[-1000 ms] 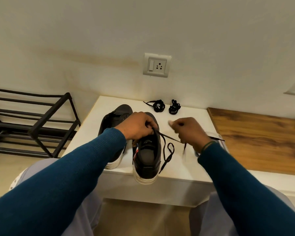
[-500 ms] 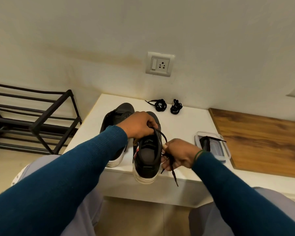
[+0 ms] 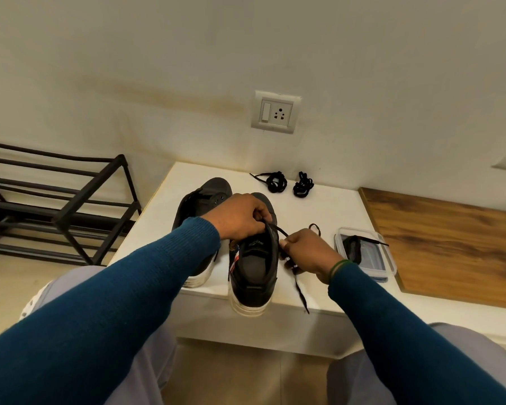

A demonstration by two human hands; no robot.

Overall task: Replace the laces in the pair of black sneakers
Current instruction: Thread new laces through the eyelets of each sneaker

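1. We see two black sneakers on a white table (image 3: 330, 209), toes toward the wall. The near sneaker (image 3: 253, 271) has its heel over the front edge, and the other sneaker (image 3: 200, 200) stands just to its left.
2. The left hand (image 3: 240, 214) rests on top of the near sneaker, its fingers curled and pinching the lace (image 3: 302, 293) at the eyelets.
3. The right hand (image 3: 307, 251) is just to the right of that sneaker, fingers closed round the same lace. One length runs taut up to the left hand, and the loose end hangs past the table edge.
4. A shallow clear plastic box (image 3: 360, 229) sits to the right of the hands, lid off. It holds a black bundle (image 3: 351, 249), apparently a lace, with one thin end poking out over the right rim.
5. Two coiled black laces (image 3: 276, 181) lie side by side near the wall, beyond the sneakers.
6. A wooden board (image 3: 450, 244) adjoins the table on the right, and a black metal rack (image 3: 70, 206) stands on the left.
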